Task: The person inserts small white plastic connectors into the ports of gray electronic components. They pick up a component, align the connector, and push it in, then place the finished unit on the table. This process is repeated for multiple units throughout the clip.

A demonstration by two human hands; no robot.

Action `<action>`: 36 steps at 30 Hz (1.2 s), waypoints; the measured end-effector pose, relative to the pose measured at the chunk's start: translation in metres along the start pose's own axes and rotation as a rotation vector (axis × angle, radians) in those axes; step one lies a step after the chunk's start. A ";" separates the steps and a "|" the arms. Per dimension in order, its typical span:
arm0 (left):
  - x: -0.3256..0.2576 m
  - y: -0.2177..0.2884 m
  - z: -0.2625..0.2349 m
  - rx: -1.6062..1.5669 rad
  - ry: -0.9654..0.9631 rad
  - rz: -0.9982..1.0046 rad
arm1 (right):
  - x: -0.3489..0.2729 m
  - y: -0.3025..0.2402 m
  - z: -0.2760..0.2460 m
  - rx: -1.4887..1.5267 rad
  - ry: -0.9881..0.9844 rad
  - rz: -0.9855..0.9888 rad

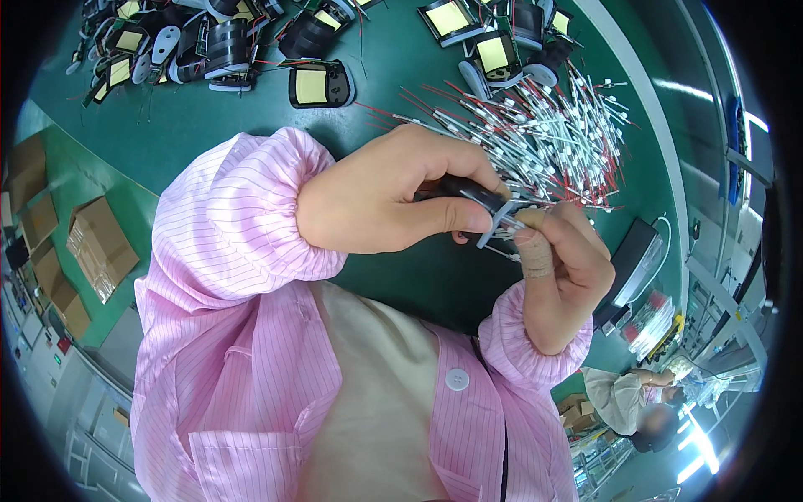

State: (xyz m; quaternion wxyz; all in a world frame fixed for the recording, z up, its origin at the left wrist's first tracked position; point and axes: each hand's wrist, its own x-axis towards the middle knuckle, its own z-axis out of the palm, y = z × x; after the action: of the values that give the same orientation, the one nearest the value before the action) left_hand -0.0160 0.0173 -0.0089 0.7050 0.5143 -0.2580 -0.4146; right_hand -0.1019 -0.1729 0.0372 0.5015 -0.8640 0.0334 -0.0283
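My left hand [389, 194] is wrapped around a small black plastic housing [473, 192] with a grey rim, thumb on the near side and fingers over the top. At the housing's right end, my right hand [569, 251] is closed in a pinch, with tan tape round one finger. Thin pale strands show beside those fingertips; what exactly they pinch is too small to make out. Just beyond both hands spreads a heap of short red and white wire leads [544, 138] with white connectors. My fingers hide most of the housing.
Several black housings with yellow pads [226, 46] are piled at the far left, and more housings [493, 54] lie at the far centre. A single housing [322, 84] lies apart. A black box [631, 259] with a white cable stands right. Cardboard boxes [100, 243] are on the left.
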 end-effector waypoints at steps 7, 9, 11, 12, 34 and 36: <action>0.001 -0.005 0.008 0.616 0.249 0.280 | 0.001 -0.004 0.021 -0.514 0.130 -0.237; 0.002 -0.005 0.004 0.494 0.182 0.321 | 0.004 -0.006 0.016 -0.356 0.049 -0.165; 0.000 -0.001 0.002 0.455 0.163 0.335 | 0.007 -0.005 -0.001 -0.054 -0.099 -0.006; 0.001 -0.001 0.003 0.490 0.169 0.325 | 0.004 -0.004 0.003 -0.137 -0.020 -0.034; -0.036 0.024 -0.019 1.642 0.565 0.068 | 0.074 0.049 -0.057 0.579 0.384 0.222; -0.038 0.021 -0.018 1.707 0.559 0.058 | 0.062 0.037 -0.029 0.250 0.306 0.102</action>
State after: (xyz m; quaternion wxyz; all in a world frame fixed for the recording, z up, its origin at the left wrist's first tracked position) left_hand -0.0151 0.0614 0.0073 0.1301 0.9387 -0.3100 0.0767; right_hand -0.0437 -0.2214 0.0205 0.5948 -0.7779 0.1490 -0.1375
